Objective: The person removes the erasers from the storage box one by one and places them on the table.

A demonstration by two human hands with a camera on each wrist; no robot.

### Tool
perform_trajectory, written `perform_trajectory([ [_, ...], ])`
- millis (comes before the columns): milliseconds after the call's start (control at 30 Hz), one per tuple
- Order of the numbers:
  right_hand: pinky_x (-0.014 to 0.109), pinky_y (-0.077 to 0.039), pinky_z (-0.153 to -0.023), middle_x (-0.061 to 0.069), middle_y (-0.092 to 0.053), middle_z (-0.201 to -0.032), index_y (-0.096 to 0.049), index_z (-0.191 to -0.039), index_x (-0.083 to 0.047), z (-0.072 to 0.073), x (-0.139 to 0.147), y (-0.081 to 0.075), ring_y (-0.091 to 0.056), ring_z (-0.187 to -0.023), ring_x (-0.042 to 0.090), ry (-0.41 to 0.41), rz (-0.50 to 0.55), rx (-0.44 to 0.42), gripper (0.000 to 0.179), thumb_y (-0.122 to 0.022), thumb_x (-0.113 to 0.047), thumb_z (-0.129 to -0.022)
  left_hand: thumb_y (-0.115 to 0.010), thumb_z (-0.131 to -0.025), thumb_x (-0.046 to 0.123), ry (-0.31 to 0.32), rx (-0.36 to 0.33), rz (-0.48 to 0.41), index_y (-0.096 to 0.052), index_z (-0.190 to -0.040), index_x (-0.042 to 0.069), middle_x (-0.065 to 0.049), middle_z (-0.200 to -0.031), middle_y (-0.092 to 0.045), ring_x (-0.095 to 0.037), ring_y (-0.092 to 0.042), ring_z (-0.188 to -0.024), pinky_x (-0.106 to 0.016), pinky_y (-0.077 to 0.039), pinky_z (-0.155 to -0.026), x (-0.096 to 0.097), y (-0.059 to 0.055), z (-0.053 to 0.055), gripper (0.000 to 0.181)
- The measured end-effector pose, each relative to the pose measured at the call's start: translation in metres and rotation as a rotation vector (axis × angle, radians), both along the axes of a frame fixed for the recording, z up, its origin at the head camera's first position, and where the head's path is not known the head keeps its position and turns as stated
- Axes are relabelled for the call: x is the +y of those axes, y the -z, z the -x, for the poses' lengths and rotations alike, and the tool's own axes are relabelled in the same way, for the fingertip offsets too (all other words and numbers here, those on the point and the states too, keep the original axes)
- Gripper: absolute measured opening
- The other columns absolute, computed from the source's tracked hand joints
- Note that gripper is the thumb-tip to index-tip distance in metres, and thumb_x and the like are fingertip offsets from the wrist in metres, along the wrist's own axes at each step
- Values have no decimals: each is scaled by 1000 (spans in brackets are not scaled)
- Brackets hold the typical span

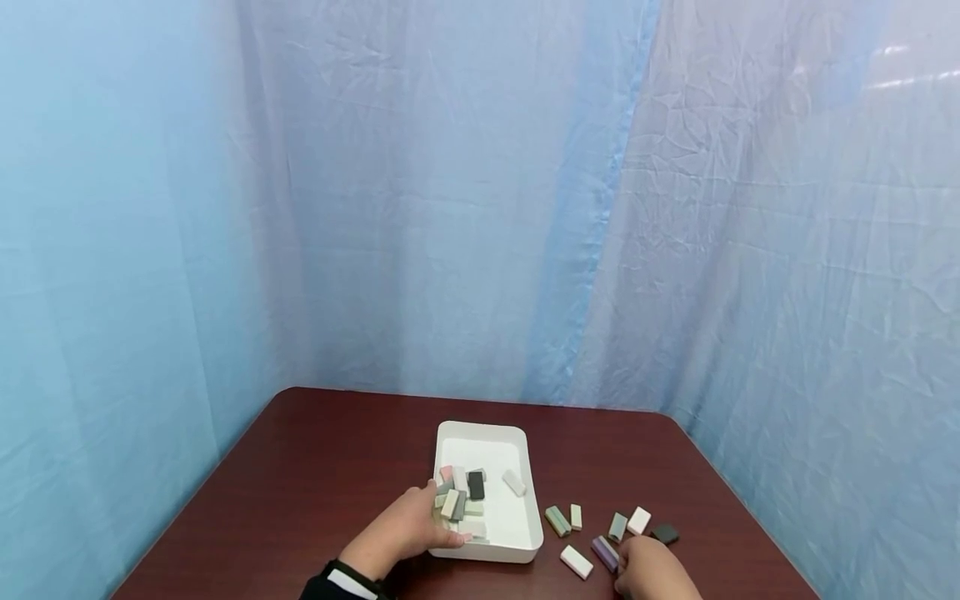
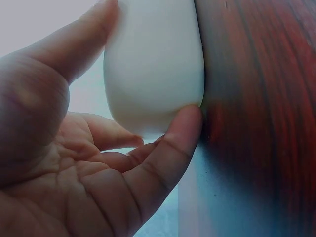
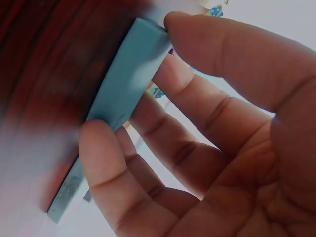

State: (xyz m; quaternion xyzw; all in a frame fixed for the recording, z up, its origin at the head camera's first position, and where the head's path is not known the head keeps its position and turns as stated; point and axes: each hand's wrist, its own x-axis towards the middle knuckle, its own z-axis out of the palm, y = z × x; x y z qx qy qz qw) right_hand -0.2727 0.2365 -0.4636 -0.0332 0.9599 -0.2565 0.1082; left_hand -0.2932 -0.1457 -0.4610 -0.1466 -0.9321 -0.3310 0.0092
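Observation:
A white tray (image 1: 504,552) stands lengthwise on the table, several small coloured blocks heaped at its left side. My left hand (image 1: 415,525) grips the tray's near left corner; in the left wrist view, thumb and fingers curl about the tray's rounded end (image 2: 153,64). To the right of the tray, my right hand (image 1: 654,568) is down among loose blocks, its fingertips at a purple block (image 1: 605,553). The right wrist view shows a long block (image 3: 129,74), bluish there, pinched between thumb and fingers close to the tabletop. A second block (image 3: 66,190) lies beyond its lower end.
Around the right hand lie a green block (image 1: 557,521), a cream block (image 1: 576,517), a grey-green block (image 1: 617,527), two white blocks (image 1: 577,562) and a dark block (image 1: 664,533). Blue curtains (image 1: 450,208) hang behind and beside the dark red table (image 1: 337,450).

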Motion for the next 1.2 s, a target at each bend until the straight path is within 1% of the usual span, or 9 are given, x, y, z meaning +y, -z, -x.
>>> perform_trajectory([
  [200, 30, -32, -49, -4, -39, -53, -49, -58, -16, 1, -6, 1, -32, -50, 12, -1, -73, 35, 33, -74, -7, -78, -88, -64, 54, 1, 6, -6, -38, -138, -16, -31, -114, -58, -33, -58, -99, -51, -48, -81, -1, 1, -1, 113],
  [333, 29, -30, -47, -4, -37, -52, -51, -60, -15, -8, -13, -12, -30, -47, 11, 19, -135, 86, 36, -73, -23, -86, -87, -64, 55, -1, 0, 4, -37, -138, -17, -33, -116, -56, -34, -58, -101, -51, -48, -82, 0, 1, -1, 115],
  [500, 34, -35, -50, 1, -46, -60, -56, -75, -9, -12, -41, -36, -38, -52, 15, 3, -27, 161, 28, -68, -28, -91, -87, -64, 55, -18, -38, 12, -35, -140, -16, -34, -123, -52, -37, -54, -109, -53, -47, -87, -1, -1, 2, 116],
  [567, 38, -42, -55, 6, -57, -74, -62, -93, -5, -11, -56, -41, -50, -61, 19, -35, 30, 154, 25, -69, -28, -90, -87, -64, 56, -24, -55, 18, -35, -140, -15, -34, -125, -51, -38, -53, -112, -54, -46, -88, -1, -1, 3, 116],
  [633, 45, -48, -64, 13, -64, -93, -63, -111, -1, -8, -71, -41, -59, -78, 27, -47, 59, 141, 40, -72, -33, -88, -87, -63, 57, -29, -61, 21, -35, -141, -15, -35, -125, -51, -37, -53, -111, -53, -46, -88, -1, 0, 4, 118],
  [800, 59, -46, -85, 25, -57, -125, -50, -135, 6, 2, -102, -35, -54, -111, 42, -104, 78, 122, 75, -75, -44, -84, -88, -62, 54, -20, -33, 10, -36, -138, -18, -35, -120, -54, -36, -56, -106, -53, -47, -85, 0, 2, 2, 117],
  [933, 59, -47, -83, 27, -58, -123, -46, -136, 10, 11, -119, -31, -56, -109, 41, -189, 105, 105, 83, -78, -44, -82, -88, -63, 55, -15, -24, 5, -36, -138, -18, -35, -121, -54, -36, -56, -107, -53, -47, -85, 1, 3, 0, 117],
  [1100, 57, -48, -83, 32, -56, -120, -42, -133, 19, 25, -129, -26, -57, -105, 41, -202, 43, 72, 91, -82, -42, -77, -87, -63, 55, -13, -35, 4, -37, -138, -17, -34, -120, -54, -34, -56, -104, -52, -48, -84, 2, 2, 1, 116],
  [1200, 51, -52, -74, 25, -62, -101, -53, -120, 15, 34, -132, -26, -64, -83, 35, -191, 32, 54, 77, -83, -40, -76, -87, -63, 55, -17, -45, 17, -38, -138, -16, -33, -122, -53, -35, -56, -107, -53, -47, -84, 1, 1, 3, 114],
])
